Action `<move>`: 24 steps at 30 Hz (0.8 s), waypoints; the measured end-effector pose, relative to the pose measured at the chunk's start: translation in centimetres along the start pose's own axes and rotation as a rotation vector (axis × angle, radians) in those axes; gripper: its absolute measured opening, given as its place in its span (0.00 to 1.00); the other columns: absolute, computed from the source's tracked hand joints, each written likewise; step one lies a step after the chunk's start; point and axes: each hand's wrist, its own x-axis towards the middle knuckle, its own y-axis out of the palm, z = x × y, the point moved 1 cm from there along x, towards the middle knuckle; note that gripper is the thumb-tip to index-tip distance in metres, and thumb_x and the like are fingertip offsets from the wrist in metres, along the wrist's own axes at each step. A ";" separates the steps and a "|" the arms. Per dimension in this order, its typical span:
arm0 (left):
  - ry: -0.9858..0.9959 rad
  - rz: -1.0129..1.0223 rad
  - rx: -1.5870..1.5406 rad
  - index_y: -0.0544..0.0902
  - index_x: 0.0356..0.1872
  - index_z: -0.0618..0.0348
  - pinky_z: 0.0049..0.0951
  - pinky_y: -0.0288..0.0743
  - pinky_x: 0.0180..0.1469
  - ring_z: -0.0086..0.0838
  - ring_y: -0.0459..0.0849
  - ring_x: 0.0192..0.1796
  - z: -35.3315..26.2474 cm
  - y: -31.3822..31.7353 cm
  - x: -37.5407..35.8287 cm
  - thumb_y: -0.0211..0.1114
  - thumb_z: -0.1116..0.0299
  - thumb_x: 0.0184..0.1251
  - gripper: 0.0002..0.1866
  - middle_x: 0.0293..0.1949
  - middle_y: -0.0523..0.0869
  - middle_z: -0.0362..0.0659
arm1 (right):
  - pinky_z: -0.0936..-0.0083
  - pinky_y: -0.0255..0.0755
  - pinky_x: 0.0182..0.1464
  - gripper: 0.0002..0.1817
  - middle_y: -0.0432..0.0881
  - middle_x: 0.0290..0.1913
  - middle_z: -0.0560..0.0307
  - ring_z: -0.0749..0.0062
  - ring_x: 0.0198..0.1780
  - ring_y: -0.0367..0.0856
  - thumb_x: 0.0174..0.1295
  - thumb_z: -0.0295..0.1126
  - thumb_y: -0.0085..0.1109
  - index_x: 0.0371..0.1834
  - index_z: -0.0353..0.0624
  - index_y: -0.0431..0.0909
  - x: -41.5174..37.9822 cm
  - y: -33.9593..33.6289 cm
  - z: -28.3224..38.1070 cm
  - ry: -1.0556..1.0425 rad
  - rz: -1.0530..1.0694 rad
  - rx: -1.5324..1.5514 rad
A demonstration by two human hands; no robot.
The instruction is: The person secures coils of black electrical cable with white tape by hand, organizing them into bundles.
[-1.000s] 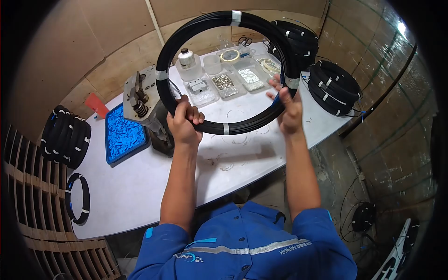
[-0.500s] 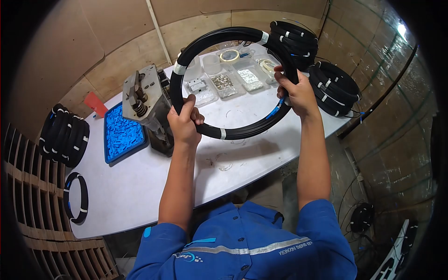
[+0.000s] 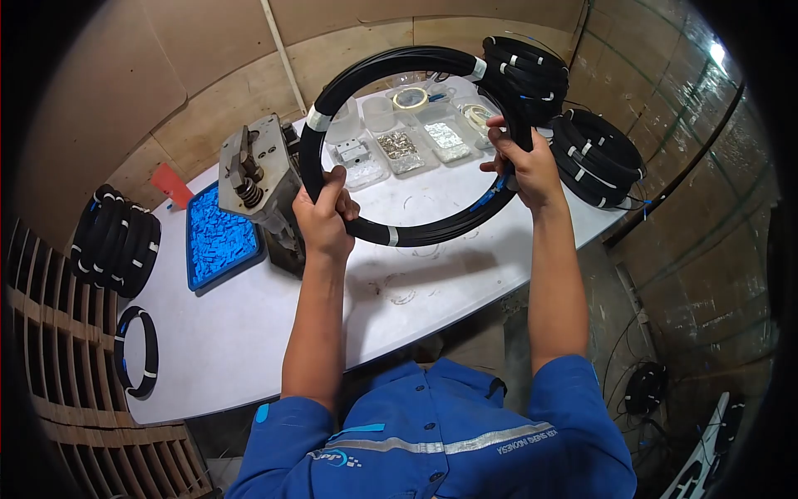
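Note:
A large coil of black cable [image 3: 399, 60], bound with white tape bands, is held up above the white table [image 3: 241, 341]. My left hand [image 3: 328, 218] is wrapped round its lower left side. At the coil's right side my right hand [image 3: 532, 166] grips it, the thumb on the near face and some fingers partly spread inside the ring. Blue pieces [image 3: 486, 198] show on the cable just below my right hand. Through the ring, clear trays with silvery metal parts [image 3: 399, 148] are visible on the table.
A metal press [image 3: 264, 162] stands left of the coil, beside a blue tray of small blue parts [image 3: 218, 241]. More black coils lie at the left edge [image 3: 116, 241], at the back right [image 3: 528, 79] and at the right [image 3: 594, 158]. A thin coil [image 3: 151, 353] rests front left.
The coil has turned slightly in my hands, its upper right and lower tape bands shifting a little. My left hand has moved slightly left and up with it.

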 end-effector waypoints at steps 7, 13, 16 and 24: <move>-0.045 0.033 0.087 0.76 0.27 0.53 0.23 0.59 0.18 0.18 0.63 0.14 -1.1 -0.6 0.9 0.71 0.70 0.62 0.10 0.15 0.68 0.32 | 0.74 0.78 0.40 0.16 0.75 0.27 0.63 0.78 0.28 0.76 0.65 0.40 0.67 0.42 0.38 0.78 0.3 -0.7 -2.5 -0.013 0.040 0.226; -0.150 0.053 0.167 0.76 0.28 0.52 0.21 0.61 0.18 0.18 0.66 0.14 -1.5 -1.4 2.0 0.72 0.68 0.61 0.11 0.15 0.70 0.32 | 0.80 0.66 0.26 0.15 0.66 0.23 0.67 0.81 0.22 0.68 0.67 0.39 0.65 0.44 0.38 0.74 -0.9 0.0 -3.5 0.098 0.093 0.373; -0.166 0.057 0.183 0.75 0.27 0.52 0.21 0.61 0.18 0.17 0.66 0.14 -1.5 -1.5 1.8 0.73 0.67 0.61 0.12 0.15 0.70 0.32 | 0.79 0.64 0.24 0.13 0.66 0.22 0.67 0.80 0.21 0.66 0.67 0.37 0.65 0.42 0.40 0.74 -1.1 0.2 -3.9 0.127 0.057 0.338; -0.144 0.070 0.225 0.76 0.27 0.52 0.21 0.62 0.18 0.18 0.66 0.14 -1.7 -1.5 1.8 0.73 0.67 0.61 0.12 0.16 0.70 0.32 | 0.77 0.71 0.28 0.16 0.75 0.25 0.61 0.78 0.24 0.75 0.66 0.31 0.62 0.52 0.35 0.74 -1.3 0.5 -4.2 0.090 -0.037 0.225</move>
